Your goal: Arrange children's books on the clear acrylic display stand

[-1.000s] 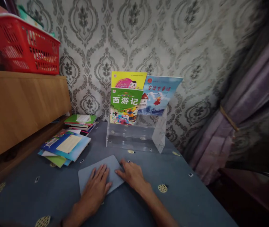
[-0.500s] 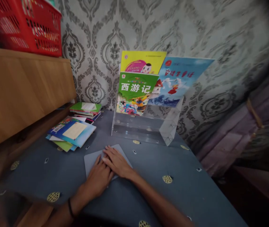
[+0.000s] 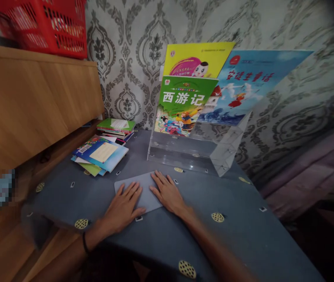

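Observation:
A thin, flat grey sheet with rounded corners (image 3: 147, 190) lies on the table; whether it is cloth or a pad I cannot tell. My left hand (image 3: 125, 205) rests flat on its left part, fingers spread and thumb pointing right. Across from it, my right hand (image 3: 168, 192) lies flat over the sheet's right edge with the fingers stretched away from me. A gap of bare sheet separates the two hands. Behind them stands a clear acrylic book rack (image 3: 184, 152). It bears a green book (image 3: 181, 105), a yellow book (image 3: 196, 58) and a blue book (image 3: 249, 86).
A dark blue cloth with pineapple prints covers the table (image 3: 243, 235). At its back left lie a loose pile of books (image 3: 100, 152) and a neater stack (image 3: 116, 127). A wooden cabinet (image 3: 37, 105) carrying a red basket (image 3: 64, 31) stands left. A curtain (image 3: 316, 172) hangs right.
My hands, overlapped on the grey sheet before, have moved apart to its left and right sides. The camera view has shifted, so the rack and books appear larger.

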Tool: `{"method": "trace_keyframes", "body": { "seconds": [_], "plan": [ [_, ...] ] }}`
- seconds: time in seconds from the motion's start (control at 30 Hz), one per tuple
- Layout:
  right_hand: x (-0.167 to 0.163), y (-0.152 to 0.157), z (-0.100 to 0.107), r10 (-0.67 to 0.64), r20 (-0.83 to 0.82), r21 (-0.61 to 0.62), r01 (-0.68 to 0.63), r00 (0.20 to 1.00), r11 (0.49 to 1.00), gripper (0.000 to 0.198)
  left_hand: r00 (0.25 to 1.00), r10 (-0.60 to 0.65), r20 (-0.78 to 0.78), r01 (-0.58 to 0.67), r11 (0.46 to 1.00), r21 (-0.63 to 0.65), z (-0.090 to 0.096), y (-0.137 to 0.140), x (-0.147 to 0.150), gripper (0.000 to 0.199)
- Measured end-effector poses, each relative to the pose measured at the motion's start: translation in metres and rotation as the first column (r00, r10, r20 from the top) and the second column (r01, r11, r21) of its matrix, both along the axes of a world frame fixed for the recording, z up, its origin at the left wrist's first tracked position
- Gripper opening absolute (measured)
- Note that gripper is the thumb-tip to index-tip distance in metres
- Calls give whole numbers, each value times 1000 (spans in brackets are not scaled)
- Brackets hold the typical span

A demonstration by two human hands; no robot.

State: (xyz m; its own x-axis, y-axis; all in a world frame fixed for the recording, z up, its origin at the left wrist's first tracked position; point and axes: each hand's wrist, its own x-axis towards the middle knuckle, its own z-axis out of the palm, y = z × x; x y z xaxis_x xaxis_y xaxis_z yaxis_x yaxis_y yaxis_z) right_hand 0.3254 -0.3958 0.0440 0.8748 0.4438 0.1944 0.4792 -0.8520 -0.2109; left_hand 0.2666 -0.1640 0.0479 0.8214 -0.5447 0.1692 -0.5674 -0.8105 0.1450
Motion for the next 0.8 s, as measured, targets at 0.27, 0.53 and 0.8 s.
{"method": "trace_keyframes", "body": {
  "seconds": [0.27, 0.53, 0.8],
  "plan": [
    [-3, 1, 5, -6, -16, -15, 5, 1000, 1000, 58, 984, 169, 59, -172, 983, 63, -11, 43, 18, 74],
    [-5, 5, 8, -31, -32, -20, 30, 999, 999, 57, 981, 187, 60, -191, 979, 70, -3, 45, 18, 70],
    [-24, 15, 16, -29, 48, 18, 29, 998, 999, 43, 995, -43, 93, 38, 997, 61, 2, -4, -11, 58]
  ]
}}
